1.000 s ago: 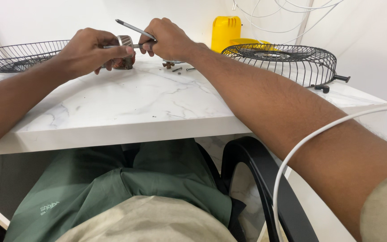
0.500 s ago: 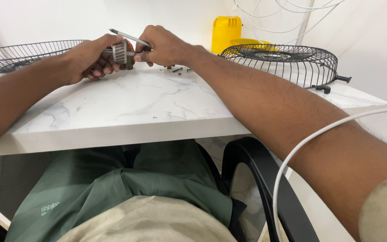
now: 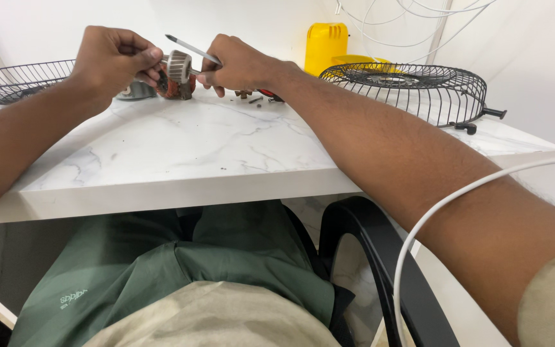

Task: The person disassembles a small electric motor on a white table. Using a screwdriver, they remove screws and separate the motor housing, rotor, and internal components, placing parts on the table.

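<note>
While the left hand (image 3: 112,56) closes around a small fan motor (image 3: 176,77) (a silver cylinder over a core of copper-coloured winding) and holds it just above the marble table (image 3: 181,148) near its far edge, the right hand (image 3: 239,63) pinches a thin screwdriver (image 3: 191,49) whose dark tip points up and to the left, past the motor's top; both hands are closed on what they hold, and they almost touch over the motor. Since the motor hangs in the air, held only by the fingers, a hard push from the tool could twist it out of the grip and drop it onto the stone; the slim tip could also slide off and jab the left hand's fingers beside it. Small screws (image 3: 246,94) lie loose on the table just under the right wrist; a sweep of the forearm could scatter them toward the wire fan guard (image 3: 412,87) at the right corner, or off the edge. A second guard (image 3: 17,80) sits at the far left corner; a yellow housing (image 3: 326,40) stands behind.
</note>
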